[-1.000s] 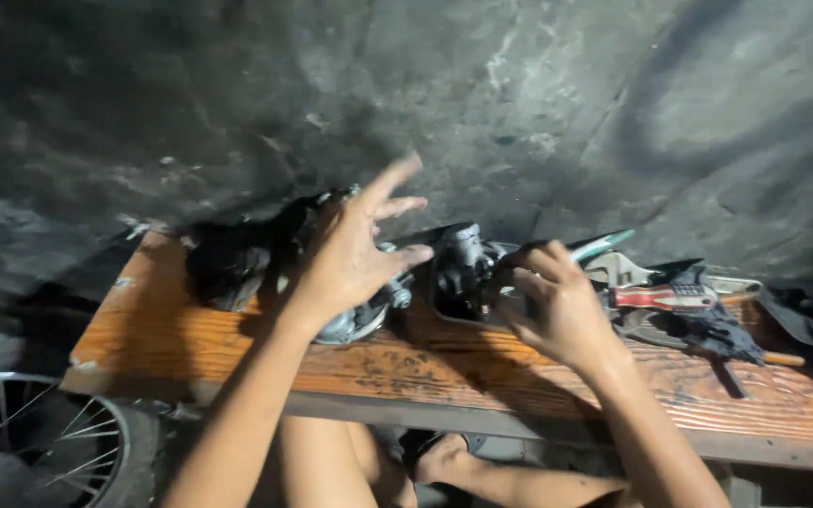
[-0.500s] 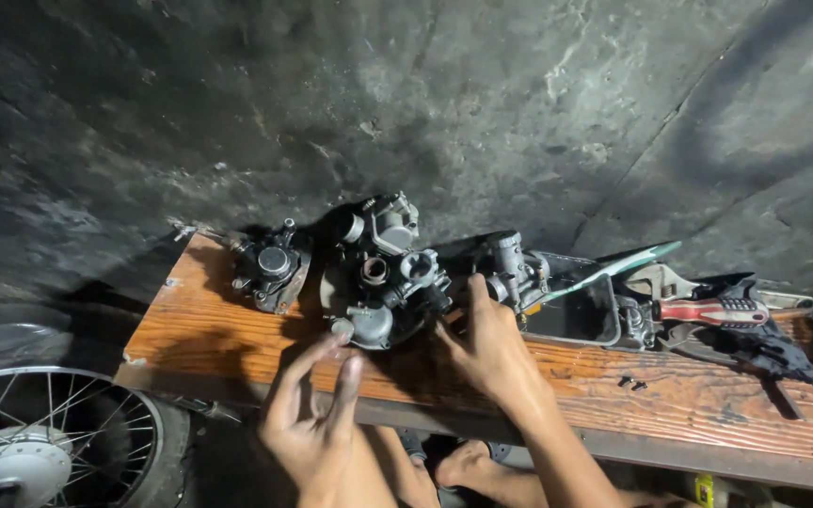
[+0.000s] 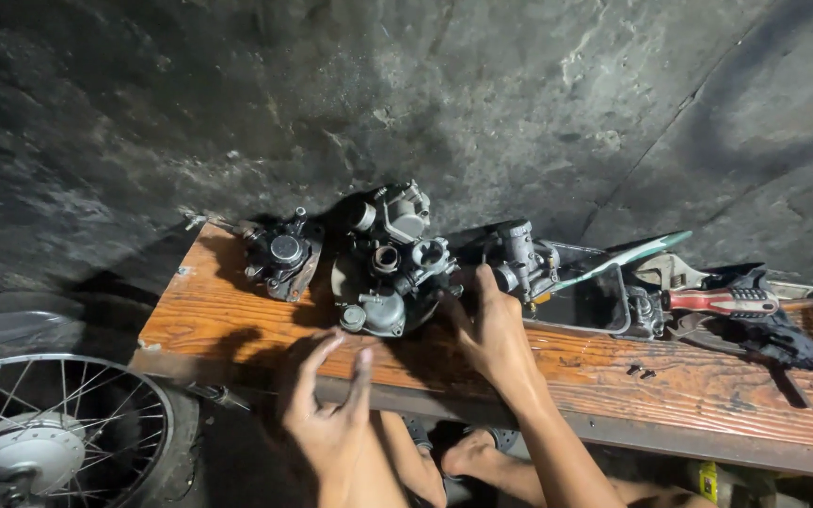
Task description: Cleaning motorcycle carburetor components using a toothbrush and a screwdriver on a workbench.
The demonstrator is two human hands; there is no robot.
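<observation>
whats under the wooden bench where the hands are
Under the wooden bench, a spoked wheel shows at the left, and the person's legs and foot sit below the middle. The left hand and right hand cover part of that space; the rest is too dark to tell.

Bench front (image 3: 237, 315) open; carb (image 3: 392, 268), caliper (image 3: 282, 256) crowd rear.

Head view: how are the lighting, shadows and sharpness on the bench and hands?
Head view: light falls hard on the orange wooden bench and grey metal carburetor, both sharp; the left hand is shaded and slightly soft; the right hand casts shadow; corners dark.
</observation>
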